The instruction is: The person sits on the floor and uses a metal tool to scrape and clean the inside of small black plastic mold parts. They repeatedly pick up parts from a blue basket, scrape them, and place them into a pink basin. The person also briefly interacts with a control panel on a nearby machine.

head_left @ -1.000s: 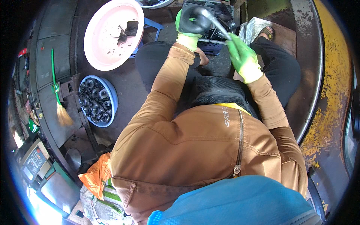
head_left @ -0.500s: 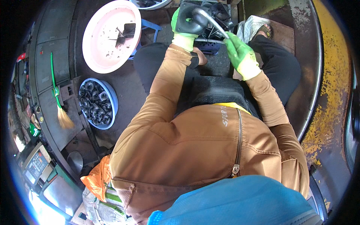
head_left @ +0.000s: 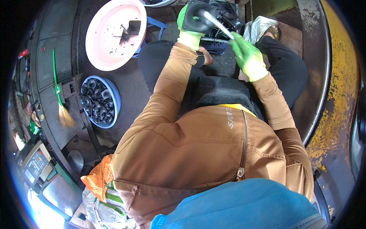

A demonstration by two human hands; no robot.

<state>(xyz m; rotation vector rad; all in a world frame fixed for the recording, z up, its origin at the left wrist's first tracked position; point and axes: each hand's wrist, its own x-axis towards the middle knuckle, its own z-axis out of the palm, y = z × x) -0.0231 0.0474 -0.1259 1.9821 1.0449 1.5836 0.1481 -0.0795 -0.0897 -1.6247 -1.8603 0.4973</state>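
Note:
In my gloved left hand [head_left: 189,37] is a black part with a square flange and a round hollow [head_left: 192,23], held up with the hollow facing me. My right hand [head_left: 247,57], in a matching green glove, is closed around a slim metal rod tool [head_left: 221,26]. Its far end meets the hollow of the part; motion blur hides the exact shape of the tip. Just behind the held part sits a container filled with more black parts [head_left: 228,17].
A pink basin [head_left: 100,49] with a few black parts stands on a blue stool [head_left: 162,26] to the left. Below it is a blue basin [head_left: 117,100] full of black parts. A green-handled broom [head_left: 57,89] leans at far left. A worn yellow metal surface [head_left: 335,95] borders the right.
The rod tool has shifted slightly at the black part's hollow, and its curved end no longer shows clearly. Both hands keep their hold; the whole view has shifted a little.

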